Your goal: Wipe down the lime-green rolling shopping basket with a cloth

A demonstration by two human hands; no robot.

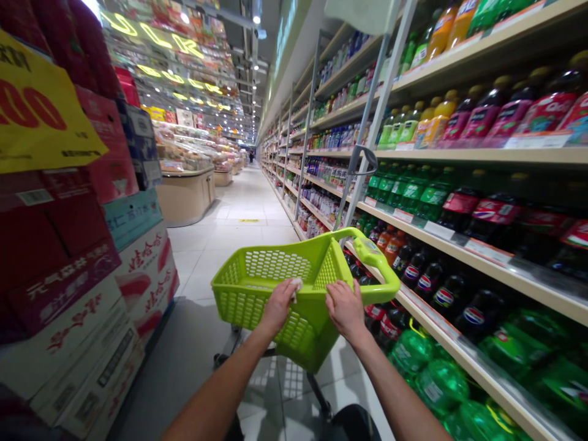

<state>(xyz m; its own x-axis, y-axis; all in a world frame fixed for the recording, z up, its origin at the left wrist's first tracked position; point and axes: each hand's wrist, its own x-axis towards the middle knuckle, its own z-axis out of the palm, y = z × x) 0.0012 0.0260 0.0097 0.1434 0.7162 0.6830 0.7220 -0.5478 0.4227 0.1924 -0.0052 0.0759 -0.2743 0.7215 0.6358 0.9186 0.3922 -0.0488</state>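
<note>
1. The green cart (pixel 316 327) stands on the tiled floor (pixel 195 321), directly in front of the person, between stacked cartons (pixel 147 257) on the left and the drink shelves (pixel 528 285) on the right.
2. Its long axis runs across the view rather than away down the aisle: the narrower front end points left, and the handle (pixel 379 263) lies at the right end, close beside the shelves.
3. The left hand (pixel 278 303) is at the near rim, about midway along the basket, its fingers closed around a small white wad (pixel 297 286) that looks like tissue or cloth. Whether it also grips the rim I cannot tell.
4. The right hand (pixel 344 306) is folded over the same near rim, at the corner by the handle end, and appears clamped on the cart; its fingertips are partly hidden.
5. The handle lies to the right of both hands and slightly farther away, so the right hand is clearly the nearer one. Neither hand is on the handle bar itself.
</note>
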